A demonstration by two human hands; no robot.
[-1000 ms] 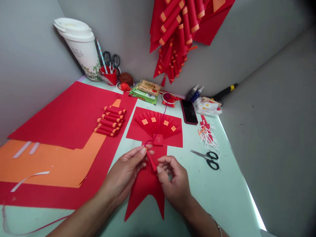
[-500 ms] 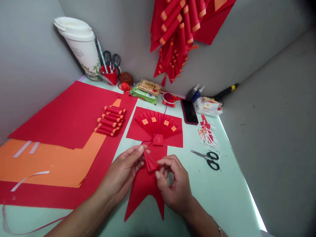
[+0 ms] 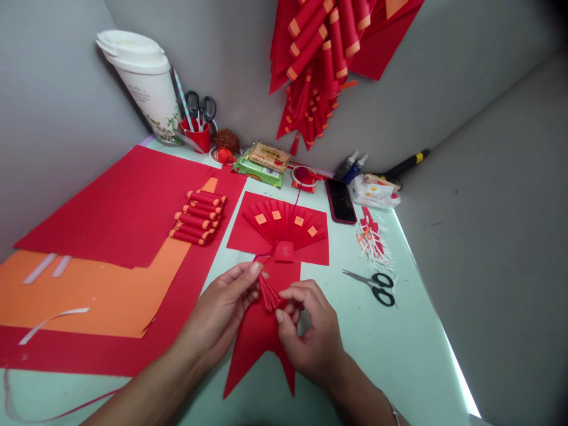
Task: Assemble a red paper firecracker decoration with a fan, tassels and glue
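Observation:
Pinched between the thumb and fingers of my left hand (image 3: 231,296) is the top of a small red paper tassel (image 3: 268,294). Its thin strips hang down and fan to the right. My right hand (image 3: 313,331) is at the strips' free ends, fingers curled, with a gap between thumb tip and index tip; the index tip touches or nearly touches the strips. A dark red cord (image 3: 265,255) runs from near my left fingertips to the red paper fan (image 3: 284,222) with small orange squares. Beneath the tassel lies a red paper banner (image 3: 261,343) with a notched lower end.
Red-and-orange paper rolls (image 3: 199,218) lie left on a red sheet (image 3: 102,207) and orange sheet (image 3: 89,296). To the right are scissors (image 3: 373,284), paper scraps (image 3: 375,239) and a phone (image 3: 341,201). A white cup (image 3: 146,89) stands at the back left; paper firecrackers (image 3: 319,53) hang above.
My right hand has shifted slightly left, closer to the tassel's strips, and the strips are bunched a little more to the left. My left hand keeps its hold, almost still.

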